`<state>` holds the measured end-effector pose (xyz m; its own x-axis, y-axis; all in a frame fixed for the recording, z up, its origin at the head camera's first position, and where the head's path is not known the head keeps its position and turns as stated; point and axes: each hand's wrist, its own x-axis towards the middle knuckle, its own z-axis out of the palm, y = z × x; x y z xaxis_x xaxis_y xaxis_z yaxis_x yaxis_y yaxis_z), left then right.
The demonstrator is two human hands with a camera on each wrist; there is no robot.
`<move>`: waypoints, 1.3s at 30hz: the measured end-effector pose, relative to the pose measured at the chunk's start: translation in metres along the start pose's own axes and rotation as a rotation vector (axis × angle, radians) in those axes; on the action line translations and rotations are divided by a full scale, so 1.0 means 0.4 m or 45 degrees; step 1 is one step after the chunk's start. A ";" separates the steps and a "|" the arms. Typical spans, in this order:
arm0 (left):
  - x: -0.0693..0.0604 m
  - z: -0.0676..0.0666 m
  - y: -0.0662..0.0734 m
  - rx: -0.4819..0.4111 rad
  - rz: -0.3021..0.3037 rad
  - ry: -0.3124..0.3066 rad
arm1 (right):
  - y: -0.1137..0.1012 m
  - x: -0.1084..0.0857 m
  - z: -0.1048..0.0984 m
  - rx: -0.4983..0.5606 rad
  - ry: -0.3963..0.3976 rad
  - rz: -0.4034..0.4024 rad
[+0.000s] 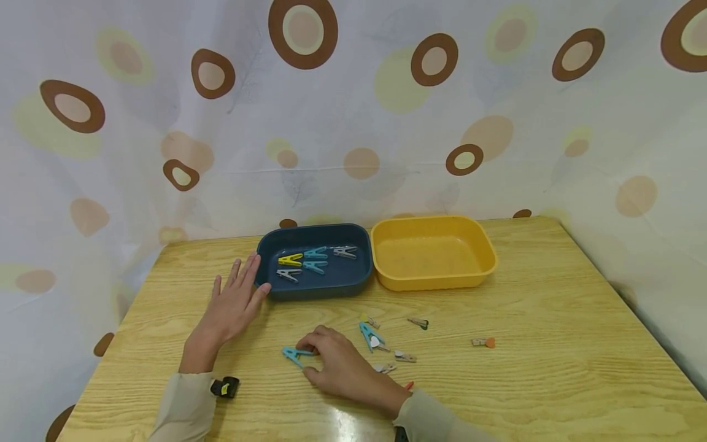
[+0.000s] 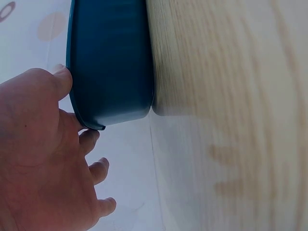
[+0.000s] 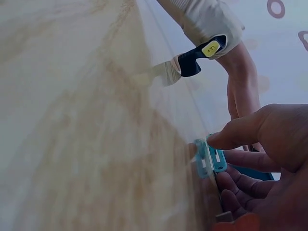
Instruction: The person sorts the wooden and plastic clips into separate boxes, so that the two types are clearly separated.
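Note:
In the head view, a dark blue bin (image 1: 315, 293) holds several plastic clothespins, among them a yellow clothespin (image 1: 290, 259) and a grey clothespin (image 1: 345, 252). My left hand (image 1: 234, 304) rests at the bin's left front corner with fingers extended, and its thumb touches the rim in the left wrist view. On the table, my right hand (image 1: 342, 367) pinches a light blue clothespin (image 1: 293, 354) between thumb and fingers. Its ends stick out to the left of the fingertips. Another light blue clothespin (image 1: 366, 334) lies to the right of that hand.
A yellow bin (image 1: 433, 286) stands against the blue bin's right side. Small wooden clothespins lie scattered, one with an orange heart (image 1: 490, 342), one with a dark green heart (image 1: 423, 324). A red piece (image 1: 409, 385) shows beside the right wrist. Patterned cloth (image 1: 331, 184) hangs behind the table.

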<state>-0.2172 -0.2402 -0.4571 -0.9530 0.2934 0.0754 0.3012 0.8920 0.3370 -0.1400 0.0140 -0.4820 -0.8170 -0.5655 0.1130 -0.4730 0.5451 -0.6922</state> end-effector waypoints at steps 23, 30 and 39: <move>0.001 0.001 0.001 0.008 -0.008 0.005 | -0.005 0.007 -0.065 0.145 0.150 0.003; 0.004 0.002 -0.001 0.012 -0.008 0.001 | -0.003 0.011 -0.100 0.164 0.217 -0.022; 0.003 0.002 -0.002 0.007 -0.011 0.002 | 0.006 0.015 -0.140 0.156 0.306 -0.045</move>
<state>-0.2187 -0.2402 -0.4581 -0.9556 0.2852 0.0742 0.2933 0.8965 0.3322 -0.1647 0.0467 -0.4430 -0.8626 -0.4114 0.2945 -0.4710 0.4405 -0.7643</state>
